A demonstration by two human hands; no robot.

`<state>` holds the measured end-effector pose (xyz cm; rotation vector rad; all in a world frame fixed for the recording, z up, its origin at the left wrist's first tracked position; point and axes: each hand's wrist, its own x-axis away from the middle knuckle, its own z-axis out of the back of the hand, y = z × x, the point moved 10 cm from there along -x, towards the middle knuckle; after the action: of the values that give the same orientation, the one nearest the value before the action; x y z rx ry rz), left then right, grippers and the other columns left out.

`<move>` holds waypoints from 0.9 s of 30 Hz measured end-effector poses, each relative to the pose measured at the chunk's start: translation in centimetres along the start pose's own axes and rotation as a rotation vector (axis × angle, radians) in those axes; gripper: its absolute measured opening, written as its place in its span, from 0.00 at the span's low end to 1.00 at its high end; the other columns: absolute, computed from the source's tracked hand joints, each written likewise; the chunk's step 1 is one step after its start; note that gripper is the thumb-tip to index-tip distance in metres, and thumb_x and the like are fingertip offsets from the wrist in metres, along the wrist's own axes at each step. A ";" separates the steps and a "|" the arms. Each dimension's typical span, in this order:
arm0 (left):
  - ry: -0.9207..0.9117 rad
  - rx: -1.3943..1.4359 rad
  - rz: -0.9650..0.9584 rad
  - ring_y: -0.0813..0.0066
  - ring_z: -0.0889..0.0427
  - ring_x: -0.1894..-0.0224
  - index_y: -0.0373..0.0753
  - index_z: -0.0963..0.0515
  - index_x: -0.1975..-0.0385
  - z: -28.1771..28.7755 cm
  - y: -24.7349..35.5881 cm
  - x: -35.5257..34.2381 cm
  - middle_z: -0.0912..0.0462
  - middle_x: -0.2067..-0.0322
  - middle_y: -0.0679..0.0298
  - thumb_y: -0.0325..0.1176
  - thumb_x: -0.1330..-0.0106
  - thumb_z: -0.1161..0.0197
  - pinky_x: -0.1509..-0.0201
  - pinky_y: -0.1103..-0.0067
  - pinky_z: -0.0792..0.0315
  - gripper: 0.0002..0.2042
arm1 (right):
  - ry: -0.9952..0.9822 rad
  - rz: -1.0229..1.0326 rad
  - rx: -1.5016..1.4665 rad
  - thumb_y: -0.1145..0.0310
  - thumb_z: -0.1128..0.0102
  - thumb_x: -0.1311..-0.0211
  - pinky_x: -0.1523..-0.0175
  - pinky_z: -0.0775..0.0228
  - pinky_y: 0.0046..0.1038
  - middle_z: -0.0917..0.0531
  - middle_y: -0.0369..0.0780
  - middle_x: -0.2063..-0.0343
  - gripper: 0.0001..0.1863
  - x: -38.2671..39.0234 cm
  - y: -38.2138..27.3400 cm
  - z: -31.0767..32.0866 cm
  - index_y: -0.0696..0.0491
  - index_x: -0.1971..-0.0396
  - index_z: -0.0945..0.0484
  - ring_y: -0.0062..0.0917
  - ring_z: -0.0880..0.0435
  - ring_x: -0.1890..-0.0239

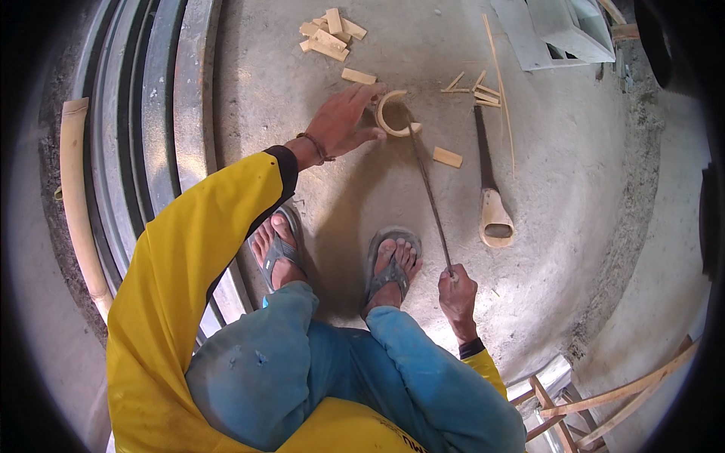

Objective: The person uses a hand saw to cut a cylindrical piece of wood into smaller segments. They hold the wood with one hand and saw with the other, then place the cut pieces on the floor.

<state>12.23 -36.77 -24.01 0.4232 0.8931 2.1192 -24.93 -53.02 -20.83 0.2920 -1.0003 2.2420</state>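
A short bamboo tube (381,115) stands on the floor, its rim curved like a C with the gap toward the right. My left hand (340,121) reaches around its left side, with the thumb at the near edge and the fingers at the far edge. In my right hand (458,298) is the near end of a long, thin, dark knife (430,189), which looks edge-on; its handle is hidden in the fist. The knife's far end lies across the tube's near right rim.
Split bamboo pieces (332,36) lie piled beyond my left hand. A handsaw (496,215) and thin slivers (487,94) are to the right. Metal beams (162,106) and a bamboo pole (75,181) line the left; a wooden frame (563,419) stands at lower right.
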 end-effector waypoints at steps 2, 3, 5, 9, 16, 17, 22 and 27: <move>0.126 0.029 -0.079 0.50 0.23 0.38 0.41 0.41 0.25 1.5 0.7 0.3 0.25 0.38 0.51 0.56 0.44 0.21 0.32 0.61 0.30 0.51 | 0.056 0.074 -0.052 0.70 0.39 0.31 0.72 0.28 0.35 0.21 0.46 0.83 0.06 0.6 -0.8 0.9 0.57 0.65 0.23 0.35 0.18 0.81; 0.188 0.045 -0.120 0.51 0.23 0.38 0.40 0.44 0.23 2.2 1.0 0.5 0.26 0.37 0.51 0.59 0.46 0.21 0.32 0.61 0.30 0.55 | 0.070 0.080 -0.060 0.69 0.39 0.31 0.72 0.28 0.36 0.21 0.46 0.82 0.07 0.8 -0.6 1.2 0.57 0.66 0.23 0.37 0.17 0.81; 0.244 0.015 -0.156 0.50 0.24 0.36 0.37 0.46 0.23 3.3 1.0 0.5 0.27 0.37 0.49 0.64 0.48 0.21 0.30 0.60 0.31 0.59 | 0.098 0.092 -0.075 0.68 0.39 0.31 0.71 0.27 0.38 0.20 0.48 0.81 0.08 1.1 -0.2 1.8 0.57 0.67 0.24 0.41 0.16 0.79; 0.248 -0.048 -0.157 0.49 0.26 0.35 0.35 0.45 0.23 3.8 0.4 0.3 0.28 0.35 0.47 0.69 0.50 0.23 0.29 0.59 0.32 0.61 | -0.038 -0.068 0.062 0.64 0.39 0.29 0.69 0.25 0.45 0.18 0.51 0.79 0.11 -1.5 2.4 -1.2 0.56 0.67 0.24 0.52 0.14 0.73; 0.003 -0.103 -0.137 0.49 0.25 0.36 0.42 0.32 0.30 0.8 0.9 0.9 0.27 0.37 0.50 0.68 0.43 0.27 0.31 0.58 0.30 0.47 | -0.058 -0.086 0.050 0.64 0.39 0.29 0.71 0.27 0.43 0.20 0.50 0.83 0.10 -0.8 1.7 -0.6 0.56 0.63 0.22 0.49 0.15 0.77; 0.001 -0.110 -0.138 0.50 0.25 0.36 0.43 0.31 0.31 0.7 1.2 0.8 0.26 0.38 0.51 0.68 0.42 0.28 0.31 0.59 0.29 0.45 | -0.056 -0.085 0.044 0.64 0.39 0.29 0.71 0.27 0.43 0.20 0.50 0.83 0.10 -0.8 1.6 -0.5 0.56 0.63 0.22 0.49 0.15 0.78; -0.015 -0.151 -0.194 0.50 0.22 0.41 0.36 0.29 0.37 1.0 2.6 0.3 0.24 0.43 0.52 0.60 0.38 0.28 0.38 0.63 0.24 0.39 | -0.049 -0.105 0.030 0.63 0.39 0.28 0.70 0.28 0.41 0.21 0.49 0.84 0.11 -1.0 1.0 -0.4 0.57 0.63 0.21 0.45 0.16 0.79; -0.005 -0.005 -0.017 0.50 0.18 0.46 0.34 0.26 0.41 2.8 2.7 -0.1 0.22 0.49 0.52 0.55 0.32 0.31 0.45 0.63 0.21 0.32 | -0.004 -0.144 -0.026 0.63 0.41 0.27 0.70 0.29 0.39 0.22 0.48 0.84 0.13 -1.5 0.1 0.1 0.59 0.62 0.22 0.37 0.18 0.80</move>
<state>12.41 -36.83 -20.12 0.4168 0.8850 2.1042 -23.90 -53.89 -21.47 0.3467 -0.9785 2.0983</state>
